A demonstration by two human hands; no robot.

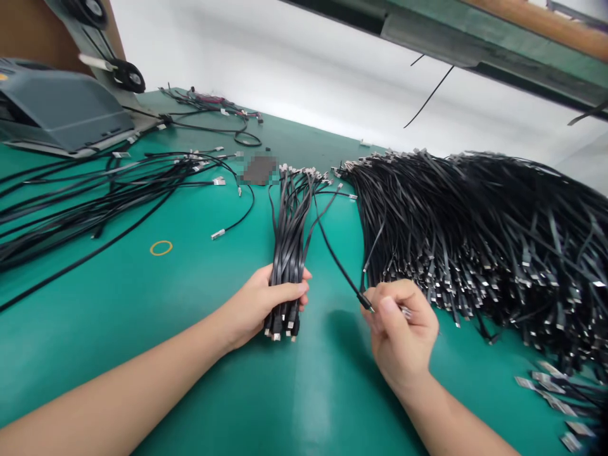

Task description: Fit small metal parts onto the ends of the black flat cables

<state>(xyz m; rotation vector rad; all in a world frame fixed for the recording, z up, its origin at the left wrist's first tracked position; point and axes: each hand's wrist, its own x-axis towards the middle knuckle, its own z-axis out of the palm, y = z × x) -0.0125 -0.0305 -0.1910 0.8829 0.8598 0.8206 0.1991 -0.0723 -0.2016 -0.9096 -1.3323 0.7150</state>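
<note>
My left hand [280,294] is wrapped round a bundle of short black cables [291,234], thumb across the front. Their metal plugs poke out below the fist, while the far ends fan out on the table. To the right, my right hand [403,329] is closed with its fingertips pinching the plug end of a single black cable [339,263]. That cable runs up and away toward the far end of the bundle. A small silvery bit shows between the curled fingers, too small to name. Close by on the right lies a large heap of black cables [427,221] with metal plugs.
Loose black cables [95,202] spread over the left of the green table [218,392]. A yellow rubber band [161,247] lies near them. A grey machine [66,107] stands at back left. Labelled cable ends [551,386] lie at lower right, and a shelf [475,38] overhangs the back.
</note>
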